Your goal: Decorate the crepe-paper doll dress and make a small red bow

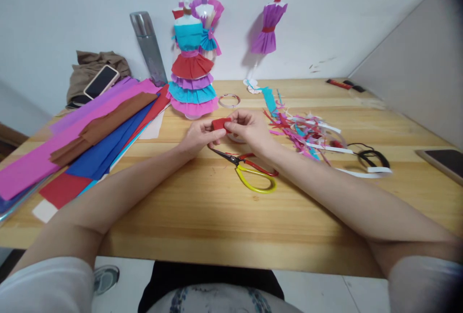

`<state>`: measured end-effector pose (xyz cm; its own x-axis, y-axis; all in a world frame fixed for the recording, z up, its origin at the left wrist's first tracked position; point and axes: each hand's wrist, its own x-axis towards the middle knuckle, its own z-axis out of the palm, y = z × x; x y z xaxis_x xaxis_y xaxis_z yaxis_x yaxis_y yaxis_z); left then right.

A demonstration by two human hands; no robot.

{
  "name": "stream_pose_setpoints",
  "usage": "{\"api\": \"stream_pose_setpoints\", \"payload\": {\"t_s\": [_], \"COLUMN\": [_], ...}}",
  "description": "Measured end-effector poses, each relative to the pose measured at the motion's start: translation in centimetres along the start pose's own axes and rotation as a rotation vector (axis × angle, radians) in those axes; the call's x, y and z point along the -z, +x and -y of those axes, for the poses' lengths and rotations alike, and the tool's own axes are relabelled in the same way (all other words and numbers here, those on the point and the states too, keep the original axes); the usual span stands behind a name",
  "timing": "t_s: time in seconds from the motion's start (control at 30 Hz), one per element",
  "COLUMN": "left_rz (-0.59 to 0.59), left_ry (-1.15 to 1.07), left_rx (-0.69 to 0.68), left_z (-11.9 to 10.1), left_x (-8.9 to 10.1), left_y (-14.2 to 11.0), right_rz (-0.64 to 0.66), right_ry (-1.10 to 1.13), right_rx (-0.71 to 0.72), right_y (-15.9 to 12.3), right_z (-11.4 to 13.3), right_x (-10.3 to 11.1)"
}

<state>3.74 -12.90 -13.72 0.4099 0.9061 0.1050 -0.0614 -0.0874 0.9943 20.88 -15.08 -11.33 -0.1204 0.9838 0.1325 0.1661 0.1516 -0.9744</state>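
A small piece of red crepe paper (pixel 220 123) is pinched between both hands above the middle of the table. My left hand (pixel 201 134) grips its left end between thumb and fingers. The right end is held by my right hand (pixel 249 129), fingers closed. Just below the hands lie scissors (pixel 249 170) with black blades and one red and one yellow handle loop, the tip near my left hand. Partly hidden behind my right hand is a roll of tape (pixel 236 138); another tape roll (pixel 229 101) rests farther back.
Small dress forms in crepe-paper dresses (pixel 191 67) stand at the back, another in purple (pixel 269 28) to their right. Folded crepe sheets (pixel 104 134), a phone (pixel 102 82) and a bottle (pixel 149 47) occupy the left. Paper scraps (pixel 296 132) and black cord (pixel 374 158) lie right.
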Motion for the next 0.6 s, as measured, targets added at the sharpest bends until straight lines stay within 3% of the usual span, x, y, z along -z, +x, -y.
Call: {"api": "stream_pose_setpoints", "payload": {"t_s": [0.27,0.6], "left_rz": [-0.063,-0.04], "left_ry": [0.019,-0.003], "left_rx": [0.013,-0.002], "left_z": [0.24,0.28], "left_x": [-0.16,-0.06], "left_y": [-0.03,0.09], "right_rz": [0.086,0.064], "right_ry": [0.03,0.046], "right_rx": [-0.028,-0.014], "right_y": [-0.12,-0.1], "right_z": [0.3,-0.52], "right_x": [0.26,0.1]}}
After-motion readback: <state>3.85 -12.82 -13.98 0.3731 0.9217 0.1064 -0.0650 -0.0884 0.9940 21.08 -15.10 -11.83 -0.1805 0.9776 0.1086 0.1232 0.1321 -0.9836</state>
